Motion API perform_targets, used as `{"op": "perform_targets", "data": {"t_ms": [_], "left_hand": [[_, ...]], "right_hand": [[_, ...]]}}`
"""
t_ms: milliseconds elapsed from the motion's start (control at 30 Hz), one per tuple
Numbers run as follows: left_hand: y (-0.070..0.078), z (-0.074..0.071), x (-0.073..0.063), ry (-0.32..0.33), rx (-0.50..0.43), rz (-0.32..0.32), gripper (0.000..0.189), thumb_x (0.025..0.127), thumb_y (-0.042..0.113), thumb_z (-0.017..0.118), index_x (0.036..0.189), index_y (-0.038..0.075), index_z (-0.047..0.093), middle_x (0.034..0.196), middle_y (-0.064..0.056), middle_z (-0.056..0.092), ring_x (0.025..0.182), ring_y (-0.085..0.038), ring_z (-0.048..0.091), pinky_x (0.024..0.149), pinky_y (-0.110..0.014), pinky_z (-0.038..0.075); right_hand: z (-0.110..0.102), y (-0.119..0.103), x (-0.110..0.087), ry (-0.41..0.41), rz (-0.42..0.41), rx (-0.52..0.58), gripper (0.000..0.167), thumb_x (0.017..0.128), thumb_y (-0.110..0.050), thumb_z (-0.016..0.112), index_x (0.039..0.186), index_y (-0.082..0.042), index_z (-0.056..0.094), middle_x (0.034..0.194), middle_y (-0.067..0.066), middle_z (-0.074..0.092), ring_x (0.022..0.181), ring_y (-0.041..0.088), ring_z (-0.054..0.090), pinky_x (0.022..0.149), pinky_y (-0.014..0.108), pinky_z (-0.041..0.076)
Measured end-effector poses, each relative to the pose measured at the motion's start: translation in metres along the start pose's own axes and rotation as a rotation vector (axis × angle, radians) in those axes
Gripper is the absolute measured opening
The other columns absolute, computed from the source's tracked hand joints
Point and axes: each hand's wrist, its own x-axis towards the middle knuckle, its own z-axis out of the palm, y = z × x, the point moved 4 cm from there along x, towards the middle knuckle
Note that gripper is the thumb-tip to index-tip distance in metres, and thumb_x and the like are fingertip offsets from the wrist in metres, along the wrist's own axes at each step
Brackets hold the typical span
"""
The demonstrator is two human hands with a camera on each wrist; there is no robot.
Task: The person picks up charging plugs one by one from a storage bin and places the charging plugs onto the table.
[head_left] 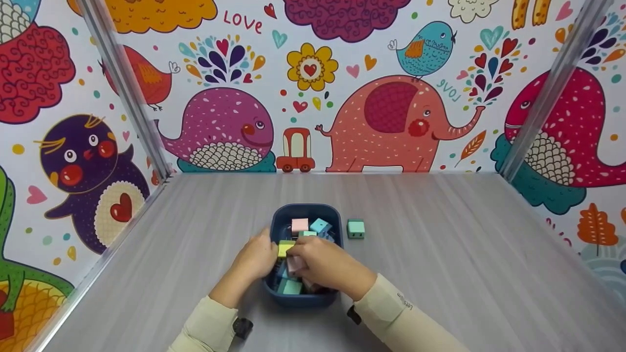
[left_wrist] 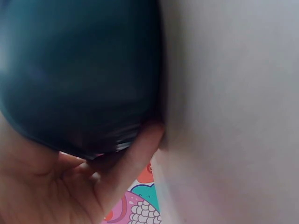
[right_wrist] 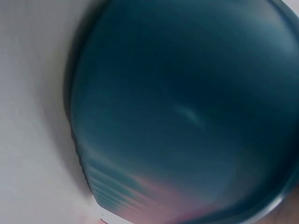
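Note:
A dark blue plastic bin [head_left: 302,300] stands on the table with several small blocks in it. My left hand [head_left: 256,256] grips the bin's left side; in the left wrist view its fingers lie along the bin wall [left_wrist: 84,74]. My right hand [head_left: 325,264] reaches over the right rim into the bin, fingers curled among the blocks. A yellow block [head_left: 284,249] is at its fingertips and a pale pinkish block [head_left: 295,267] just below them. I cannot tell whether it holds either. In the right wrist view the bin's outer wall [right_wrist: 187,84] hides the fingers.
A single green block [head_left: 356,229] lies on the table right of the bin. Inside are a pink block [head_left: 300,225], a light blue block [head_left: 321,225] and a green block [head_left: 289,286]. Printed wall panels [head_left: 303,107] with metal posts [head_left: 124,88] border the grey table [head_left: 440,254].

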Motion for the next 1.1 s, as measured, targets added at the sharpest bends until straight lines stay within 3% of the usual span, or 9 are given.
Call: {"op": "perform_targets", "data": {"t_ms": [400, 700, 967, 1100], "left_hand": [[0.000, 0.001, 0.000, 0.010, 0.006, 0.020, 0.046, 0.107, 0.010, 0.051, 0.146, -0.016, 0.049, 0.137, -0.033, 0.064, 0.122, -0.043, 0.066, 0.100, -0.058, 0.054], [0.000, 0.001, 0.001, 0.006, 0.005, 0.011, 0.049, 0.108, 0.010, 0.049, 0.149, -0.017, 0.045, 0.143, -0.033, 0.060, 0.128, -0.043, 0.063, 0.105, -0.058, 0.052], [0.000, 0.001, 0.000, 0.001, 0.003, 0.000, 0.051, 0.108, 0.010, 0.048, 0.151, -0.018, 0.043, 0.146, -0.035, 0.057, 0.132, -0.046, 0.060, 0.108, -0.059, 0.050], [0.000, 0.001, 0.000, 0.000, -0.004, -0.009, 0.051, 0.108, 0.010, 0.048, 0.151, -0.017, 0.044, 0.146, -0.034, 0.057, 0.133, -0.045, 0.060, 0.109, -0.060, 0.049]], "right_hand": [[-0.007, -0.001, 0.000, 0.045, -0.028, -0.045, 0.033, 0.092, -0.015, 0.087, 0.123, -0.008, 0.079, 0.113, 0.004, 0.077, 0.105, 0.011, 0.073, 0.097, 0.028, 0.058], [-0.018, 0.003, -0.002, 0.067, -0.021, -0.007, 0.034, 0.090, -0.013, 0.088, 0.123, -0.008, 0.080, 0.112, 0.003, 0.078, 0.100, 0.010, 0.071, 0.096, 0.027, 0.058], [-0.030, 0.011, -0.005, 0.134, -0.046, -0.025, 0.033, 0.089, -0.009, 0.088, 0.120, -0.006, 0.080, 0.113, 0.006, 0.078, 0.101, 0.013, 0.072, 0.094, 0.027, 0.059], [-0.036, 0.015, -0.006, 0.142, -0.019, -0.020, 0.036, 0.087, -0.010, 0.090, 0.122, -0.006, 0.080, 0.113, 0.007, 0.077, 0.102, 0.015, 0.072, 0.092, 0.029, 0.060]]}}
